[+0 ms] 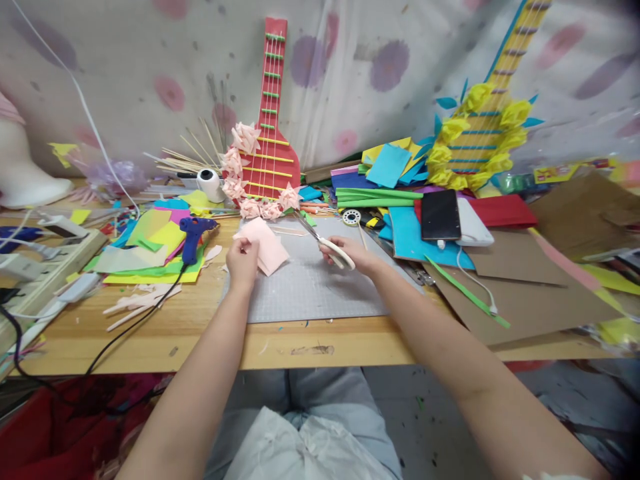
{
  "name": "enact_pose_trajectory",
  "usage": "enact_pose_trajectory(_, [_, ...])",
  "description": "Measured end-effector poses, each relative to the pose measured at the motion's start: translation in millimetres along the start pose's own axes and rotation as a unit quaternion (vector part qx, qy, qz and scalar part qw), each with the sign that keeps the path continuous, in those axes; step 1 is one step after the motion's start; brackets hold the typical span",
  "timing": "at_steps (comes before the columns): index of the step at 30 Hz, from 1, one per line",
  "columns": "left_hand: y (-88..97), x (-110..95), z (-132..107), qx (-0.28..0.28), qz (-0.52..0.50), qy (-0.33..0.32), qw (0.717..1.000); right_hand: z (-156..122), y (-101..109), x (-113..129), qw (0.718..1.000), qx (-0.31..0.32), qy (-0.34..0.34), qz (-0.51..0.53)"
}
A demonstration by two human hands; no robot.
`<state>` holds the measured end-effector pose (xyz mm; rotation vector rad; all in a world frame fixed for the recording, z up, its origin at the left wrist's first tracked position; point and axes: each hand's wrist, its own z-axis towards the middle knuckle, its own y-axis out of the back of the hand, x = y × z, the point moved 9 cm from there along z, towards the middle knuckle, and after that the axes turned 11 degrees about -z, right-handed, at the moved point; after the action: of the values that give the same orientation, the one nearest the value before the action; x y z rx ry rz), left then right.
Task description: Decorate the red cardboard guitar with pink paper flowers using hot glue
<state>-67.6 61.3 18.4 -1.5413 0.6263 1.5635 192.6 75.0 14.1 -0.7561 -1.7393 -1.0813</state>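
My left hand (242, 259) is closed on a folded pale pink paper sheet (265, 245), holding it just above the grey cutting mat (310, 293). My right hand (350, 255) grips white-handled scissors (320, 241); their blades point up and left toward the pink sheet, a short way from its right edge. Behind the mat a red cardboard guitar (270, 127) leans on the wall with pink paper flowers (245, 173) along its left and bottom edges.
A blue glue gun (193, 233) lies on coloured paper sheets (150, 253) at left, its black cord running off the wooden table's front edge (200, 350). A black phone (440, 215), brown cardboard (530, 293) and a yellow flowered guitar (480, 133) fill the right side.
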Motion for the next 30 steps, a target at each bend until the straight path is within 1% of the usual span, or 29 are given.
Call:
enact_pose_trajectory(1, [3.2, 6, 2, -0.02, -0.072, 0.038, 0.996, 1, -1, 0, 1.0, 0.017, 0.0, 0.0])
enact_pose_trajectory(3, [7.4, 15, 6, -0.054, -0.196, 0.097, 0.974, 3, -3, 2, 0.999, 0.045, 0.008, 0.007])
enact_pose_trajectory(5, [11.6, 16, 7, -0.08, -0.263, 0.127, 0.953, 4, -4, 9, 0.997, 0.068, 0.026, 0.017])
enact_pose_trajectory(7, [16.9, 14, 7, -0.104, -0.288, 0.138, 0.942, 4, -10, 19, 0.993, 0.104, 0.047, 0.022])
enact_pose_trajectory(9, [19.0, 12, 7, -0.109, -0.302, 0.145, 0.936, 0, -24, 28, 0.983, 0.174, 0.053, 0.028])
enact_pose_trajectory(12, [19.5, 10, 6, -0.104, -0.316, 0.151, 0.931, -11, -48, 34, 0.952, 0.303, 0.035, 0.032])
enact_pose_trajectory(13, [19.3, 10, 6, -0.101, -0.317, 0.153, 0.93, -14, -54, 34, 0.941, 0.336, 0.027, 0.026])
enact_pose_trajectory(15, [19.5, 11, 7, -0.1, -0.315, 0.154, 0.931, -18, -61, 32, 0.926, 0.378, 0.011, 0.01])
enact_pose_trajectory(18, [20.1, 12, 7, -0.102, -0.313, 0.155, 0.931, -19, -67, 30, 0.91, 0.415, -0.001, -0.003])
enact_pose_trajectory(20, [20.0, 12, 6, -0.104, -0.317, 0.156, 0.93, -20, -69, 31, 0.904, 0.428, 0.002, -0.007])
enact_pose_trajectory(26, [19.7, 13, 6, -0.102, -0.313, 0.147, 0.933, -17, -72, 30, 0.904, 0.428, -0.008, -0.007])
enact_pose_trajectory(30, [14.1, 13, 7, -0.069, -0.313, 0.126, 0.939, -13, -75, 30, 0.9, 0.435, -0.004, 0.034])
